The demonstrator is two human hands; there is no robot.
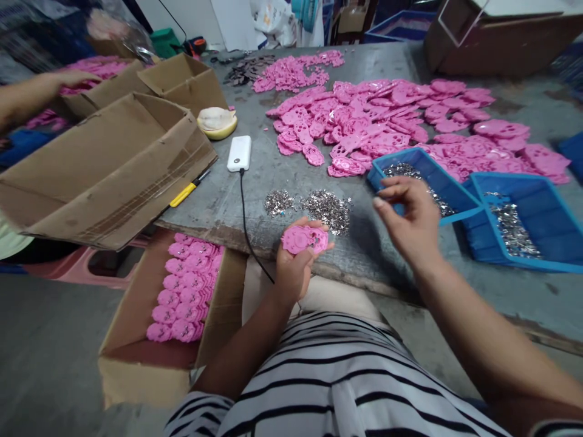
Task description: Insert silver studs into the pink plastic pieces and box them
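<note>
A pink plastic piece (298, 239), flat with a scalloped outline and holes at one end, rests across the fingers of my left hand (291, 273). My left thumb presses on its lower edge, just over the table's front edge. To the right, my right hand (410, 221) is raised in front of a blue bin (455, 188) of small metal parts. Its fingers are curled, thumb close to the index finger; anything between them is too small to make out. Loose small metal parts (328, 209) lie in a heap beyond the held piece, beside a smaller heap (279, 203).
Many pink pieces (364, 121) cover the back of the table. A second blue bin (546, 218) stands at right. A cable runs from a white power bank (239, 153). A yellow cutter (183, 194) lies by cardboard boxes (113, 152). Below, a carton (146, 370) holds stacked pink pieces; another person's arm (31, 97) reaches in left.
</note>
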